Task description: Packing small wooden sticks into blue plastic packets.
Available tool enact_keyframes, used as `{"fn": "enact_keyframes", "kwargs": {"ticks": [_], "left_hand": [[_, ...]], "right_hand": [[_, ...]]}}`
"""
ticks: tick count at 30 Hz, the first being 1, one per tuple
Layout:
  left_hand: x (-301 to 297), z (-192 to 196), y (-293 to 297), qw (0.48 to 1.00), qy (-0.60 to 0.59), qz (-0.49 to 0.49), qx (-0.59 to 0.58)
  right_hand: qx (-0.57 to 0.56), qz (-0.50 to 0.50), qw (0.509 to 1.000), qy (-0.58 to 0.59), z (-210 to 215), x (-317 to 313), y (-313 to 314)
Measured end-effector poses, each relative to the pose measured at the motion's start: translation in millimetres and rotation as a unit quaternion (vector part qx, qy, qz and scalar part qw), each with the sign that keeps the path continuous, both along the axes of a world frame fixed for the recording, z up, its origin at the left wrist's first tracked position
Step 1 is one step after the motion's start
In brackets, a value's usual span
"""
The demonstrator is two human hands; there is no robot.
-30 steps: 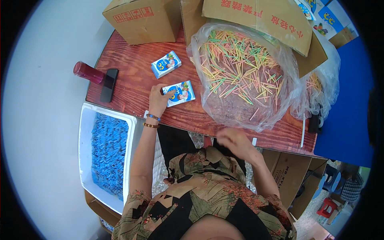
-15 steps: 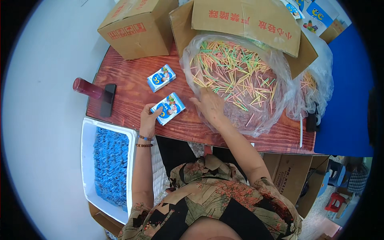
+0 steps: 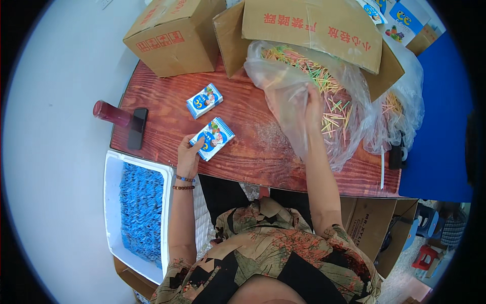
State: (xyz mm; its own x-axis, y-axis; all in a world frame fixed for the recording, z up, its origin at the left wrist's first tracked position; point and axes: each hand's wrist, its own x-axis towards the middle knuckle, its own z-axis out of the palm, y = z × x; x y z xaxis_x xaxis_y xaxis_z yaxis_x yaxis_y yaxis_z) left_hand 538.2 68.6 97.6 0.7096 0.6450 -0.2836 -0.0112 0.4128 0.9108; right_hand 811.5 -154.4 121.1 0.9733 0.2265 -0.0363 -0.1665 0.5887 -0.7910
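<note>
My left hand (image 3: 187,156) is closed on a small blue-and-white packet (image 3: 217,141), thumb on top, just above the tabletop. A second matching packet (image 3: 204,101) lies flat a little farther off. On the right, my right hand (image 3: 314,104) grips the near-left side of a large clear plastic bag (image 3: 280,93), its fingertips partly hidden in the film. That side of the bag is drawn over, covering part of the thin pink, yellow and green sticks (image 3: 331,114) inside. Whitish crumbs speckle the wood where the bag has been lifted.
An open cardboard carton (image 3: 314,30) stands behind the bag, a closed one (image 3: 172,43) at far left. A phone (image 3: 137,129) and a pink bottle (image 3: 111,113) lie near the left edge. Below is a white foam box (image 3: 109,202) of blue strips; another clear bag (image 3: 405,109) sits right.
My right hand has moved right and away from me, pulling the bag's left side over the sticks and baring crumb-covered tabletop. My left hand and its packet have stayed nearly still.
</note>
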Motion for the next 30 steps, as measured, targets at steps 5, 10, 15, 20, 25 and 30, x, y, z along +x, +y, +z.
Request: {"fn": "enact_keyframes", "kwargs": {"ticks": [5,10,15,20,25,30], "left_hand": [[4,-3,-1,1.0,-0.014,-0.002,-0.013],[9,0,-4,1.0,-0.009,-0.001,0.005],[0,-3,-7,1.0,-0.014,0.003,-0.003],[5,-7,-13,0.999,-0.026,-0.003,-0.018],[-17,-7,-6,1.0,-0.016,0.008,-0.021],[-2,-1,-12,0.999,-0.023,0.001,-0.027]], "right_hand": [[-0.063,0.015,0.998,0.013,3,-4,-2],[-0.415,-0.03,0.872,-0.257,9,5,-3],[-0.633,-0.042,0.643,-0.429,65,-25,50],[-0.736,-0.048,0.475,-0.48,5,8,85],[-0.629,-0.067,0.628,-0.454,47,40,56],[-0.204,-0.03,0.976,-0.067,46,100,19]]}}
